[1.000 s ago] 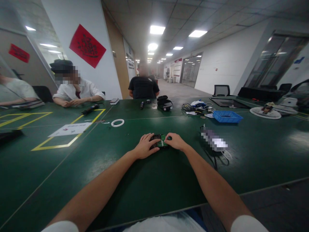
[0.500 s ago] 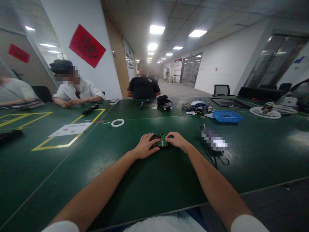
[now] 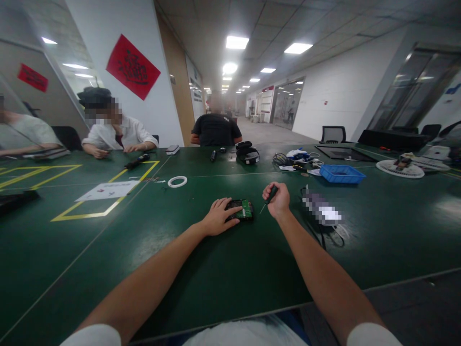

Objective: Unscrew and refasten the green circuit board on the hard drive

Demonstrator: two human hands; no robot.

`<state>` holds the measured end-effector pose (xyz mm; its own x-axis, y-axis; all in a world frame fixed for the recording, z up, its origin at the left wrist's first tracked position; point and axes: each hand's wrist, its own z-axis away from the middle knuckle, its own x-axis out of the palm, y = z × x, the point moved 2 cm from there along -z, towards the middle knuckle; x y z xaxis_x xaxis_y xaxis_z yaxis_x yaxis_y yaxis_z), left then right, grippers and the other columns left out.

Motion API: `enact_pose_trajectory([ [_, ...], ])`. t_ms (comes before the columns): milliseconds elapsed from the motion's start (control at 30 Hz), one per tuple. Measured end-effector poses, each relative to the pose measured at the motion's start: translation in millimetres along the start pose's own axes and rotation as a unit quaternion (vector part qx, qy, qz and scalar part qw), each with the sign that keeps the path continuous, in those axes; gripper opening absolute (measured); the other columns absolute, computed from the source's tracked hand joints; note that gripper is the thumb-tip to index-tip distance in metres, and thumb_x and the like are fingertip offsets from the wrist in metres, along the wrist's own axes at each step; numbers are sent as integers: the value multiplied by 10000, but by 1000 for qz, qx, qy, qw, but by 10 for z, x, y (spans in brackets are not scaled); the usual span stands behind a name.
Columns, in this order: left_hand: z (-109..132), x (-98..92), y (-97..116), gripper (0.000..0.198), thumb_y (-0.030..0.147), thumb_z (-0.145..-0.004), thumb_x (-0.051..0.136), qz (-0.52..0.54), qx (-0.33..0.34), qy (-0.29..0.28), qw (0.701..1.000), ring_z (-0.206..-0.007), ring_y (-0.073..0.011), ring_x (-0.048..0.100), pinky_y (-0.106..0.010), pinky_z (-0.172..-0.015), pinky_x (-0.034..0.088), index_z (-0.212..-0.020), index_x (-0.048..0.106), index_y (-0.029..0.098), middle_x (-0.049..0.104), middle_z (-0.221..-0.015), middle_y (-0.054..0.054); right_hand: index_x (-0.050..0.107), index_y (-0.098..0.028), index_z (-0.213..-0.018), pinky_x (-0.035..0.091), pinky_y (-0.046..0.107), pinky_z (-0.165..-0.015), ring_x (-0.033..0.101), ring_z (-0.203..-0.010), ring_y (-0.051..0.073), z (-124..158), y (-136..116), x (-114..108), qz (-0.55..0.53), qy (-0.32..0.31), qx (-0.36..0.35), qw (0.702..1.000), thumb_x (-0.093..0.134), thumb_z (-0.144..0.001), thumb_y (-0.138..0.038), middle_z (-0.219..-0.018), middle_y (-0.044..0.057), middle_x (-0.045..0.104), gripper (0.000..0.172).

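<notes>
Head view of a green counter (image 3: 223,274), read from left to right as I follow it from my remote station. At the far left, a person in a pale top (image 3: 30,132) sits beside a second person in a white shirt (image 3: 127,130). In front of them, a printed sheet (image 3: 107,191) lies partly within a yellow tape outline (image 3: 81,217). A white ring (image 3: 172,185) lies flat to the right of the sheet.

Near the centre, I observe the left hand (image 3: 218,216) palm down, its fingers apart and extended. It covers the left part of a dark device with a green circuit board (image 3: 247,209), which lies flat on the counter; the index finger reaches across the board, and the thumb lies along the near edge.

Just right of the device, I see a screwdriver (image 3: 271,194) tilted, its thin shaft pointing down and to the left, the tip apart from the board. The right hand (image 3: 280,198) is closed around its dark handle, fingers curled. I cannot tell whether the tip meets the counter.

Farther right lie a pixelated object (image 3: 322,207) with cords, a blue tray (image 3: 342,179) and, near the far end, a round white grille (image 3: 387,168).
</notes>
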<state>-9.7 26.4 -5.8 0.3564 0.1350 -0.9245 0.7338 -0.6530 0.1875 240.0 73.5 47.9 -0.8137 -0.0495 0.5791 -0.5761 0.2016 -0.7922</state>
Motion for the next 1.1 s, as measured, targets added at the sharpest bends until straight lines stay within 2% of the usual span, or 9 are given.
enact_pose_trajectory([
  [100,-3,-14,7,546,601,-957,509,-3,7,-3,1000,-1428,-387,298,-643,-1153,235,-1471,496,416,316,-1584,-78,447,-236,-699,355,260,-464,397,-489,122,53,-44,63,-11,-19,-7,1000,498,-791,-421,-587,-31,419,213],
  [300,-8,-46,122,552,592,-943,541,7,43,-15,999,-1394,-379,341,-620,-1142,252,-1466,504,418,346,-1555,-86,398,-252,-691,359,296,-493,384,-508,148,156,-35,165,73,-33,-29,996,447,-804,-483,-599,-21,380,263],
  [467,-11,-63,231,567,595,-935,557,11,68,-18,997,-1382,-372,358,-590,-1134,274,-1470,497,416,355,-1551,-88,381,-252,-667,326,292,-480,352,-480,140,217,-22,239,92,-55,-36,994,441,-813,-472,-575,-26,360,271],
  [700,-5,-54,226,574,613,-949,518,3,72,-20,997,-1386,-365,349,-584,-1130,280,-1485,477,410,334,-1554,-97,412,-242,-656,310,279,-465,356,-472,129,237,-32,262,56,-72,-39,995,468,-814,-421,-567,-26,369,245],
  [967,-5,-56,227,576,615,-949,517,4,71,-21,997,-1391,-369,344,-589,-1129,278,-1487,474,413,335,-1556,-98,410,-245,-654,334,275,-458,360,-471,129,231,-35,246,75,-59,-37,995,454,-814,-426,-570,-27,367,246],
  [1100,-7,-56,229,569,610,-949,522,5,70,-19,997,-1394,-368,343,-585,-1133,278,-1482,480,416,342,-1554,-92,407,-251,-663,354,275,-469,378,-485,137,239,-38,263,125,-65,-34,989,428,-825,-491,-579,-27,371,291],
])
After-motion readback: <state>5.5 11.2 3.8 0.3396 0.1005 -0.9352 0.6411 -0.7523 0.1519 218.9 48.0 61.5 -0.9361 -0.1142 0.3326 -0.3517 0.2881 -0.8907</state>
